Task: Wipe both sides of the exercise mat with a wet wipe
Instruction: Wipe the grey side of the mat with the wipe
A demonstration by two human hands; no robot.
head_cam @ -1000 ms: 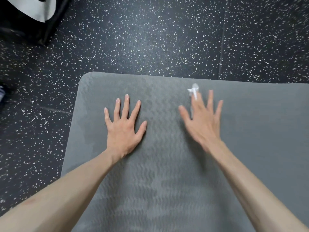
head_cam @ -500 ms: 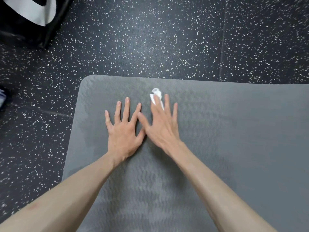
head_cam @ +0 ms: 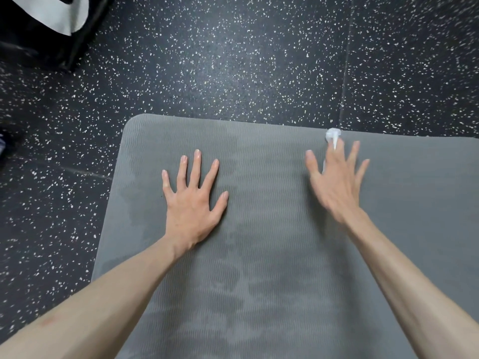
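Note:
A grey ribbed exercise mat (head_cam: 269,229) lies flat on the floor, with darker damp patches down its middle and left side. My left hand (head_cam: 193,200) presses flat on the mat, fingers spread and straight. My right hand (head_cam: 334,182), blurred by motion, lies flat near the mat's far edge with fingers spread, pressing a white wet wipe (head_cam: 333,136) under them. A crumpled end of the wipe sticks out past the fingertips at the mat's far edge; the rest is hidden under the hand.
Black rubber flooring with white specks (head_cam: 233,60) surrounds the mat, with seams at the right and left. A black and white object (head_cam: 44,22) stands at the top left corner. A dark item (head_cam: 5,143) shows at the left edge.
My right hand slid with the wipe from beside my left hand back to the right along the mat's far edge. My left hand stayed pressed in place.

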